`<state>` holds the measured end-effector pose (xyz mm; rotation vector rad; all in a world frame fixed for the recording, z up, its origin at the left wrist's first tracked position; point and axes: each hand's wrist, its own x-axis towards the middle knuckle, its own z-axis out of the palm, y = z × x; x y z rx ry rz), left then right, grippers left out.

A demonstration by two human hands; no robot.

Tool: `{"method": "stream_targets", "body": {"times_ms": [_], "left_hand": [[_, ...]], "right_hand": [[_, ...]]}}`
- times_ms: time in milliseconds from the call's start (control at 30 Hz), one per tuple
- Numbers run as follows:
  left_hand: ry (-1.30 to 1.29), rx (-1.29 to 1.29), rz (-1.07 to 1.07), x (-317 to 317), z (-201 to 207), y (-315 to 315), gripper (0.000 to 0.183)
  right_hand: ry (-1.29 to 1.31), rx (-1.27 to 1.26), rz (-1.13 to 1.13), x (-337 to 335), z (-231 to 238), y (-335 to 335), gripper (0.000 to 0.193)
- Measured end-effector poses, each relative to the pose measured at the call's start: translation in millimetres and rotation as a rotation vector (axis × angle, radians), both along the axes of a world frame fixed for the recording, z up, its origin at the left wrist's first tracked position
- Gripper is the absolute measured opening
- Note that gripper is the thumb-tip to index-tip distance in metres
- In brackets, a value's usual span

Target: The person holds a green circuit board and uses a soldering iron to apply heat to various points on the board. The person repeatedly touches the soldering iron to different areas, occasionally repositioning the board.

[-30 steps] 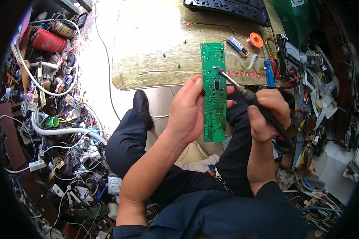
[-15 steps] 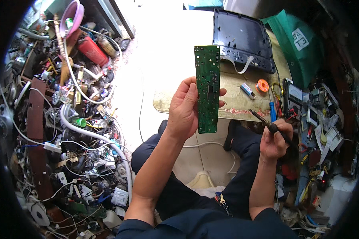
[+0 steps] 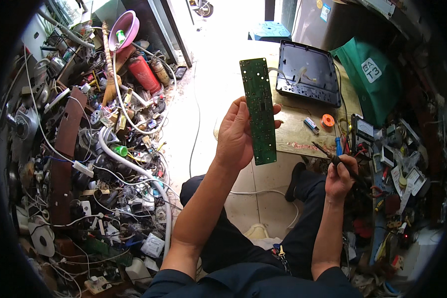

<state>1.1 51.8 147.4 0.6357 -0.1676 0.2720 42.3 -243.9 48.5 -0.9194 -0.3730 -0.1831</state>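
Upright in my left hand (image 3: 237, 131) is a long green circuit board (image 3: 260, 114), gripped by its edges with the thumb on the near side and fingertips showing past the far edge. My right hand (image 3: 340, 178) is closed round the dark handle of a soldering iron (image 3: 336, 160), whose tip points up and left, apart from the board. Beyond the hands, a black plastic housing (image 3: 309, 72) lies on the wooden table (image 3: 295, 141), with a pale ribbon cable at its near left side. An orange solder spool (image 3: 327, 120) and a small blue-and-white tube (image 3: 311, 125) lie nearer.
A blue-handled screwdriver (image 3: 338, 145) and an analogue multimeter (image 3: 363, 128) are at the table's right. A green bag (image 3: 370, 79) hangs over its far right. Heaped parts and cables fill the left, with a red cylinder (image 3: 144, 74) and a pink basin (image 3: 125, 30). A blue stool (image 3: 270, 31) stands behind.
The view has shifted, bringing more of the doorway into sight. The circuit board leans slightly more to the left at its top. Both hands keep their hold.
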Motion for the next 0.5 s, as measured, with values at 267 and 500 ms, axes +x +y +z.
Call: {"method": "stream_targets", "body": {"times_ms": [267,500], "left_hand": [[0.005,-0.003,-0.007,-15.6,10.8,-4.7,0.032],[0.117,0.047,-0.071,-12.3,-7.8,-15.4,0.045]], "right_hand": [[0.033,-0.033,-0.042,-10.0,-0.2,-7.2,0.016],[0.006,0.010,-0.054,-8.0,9.8,-10.5,0.020]]}}
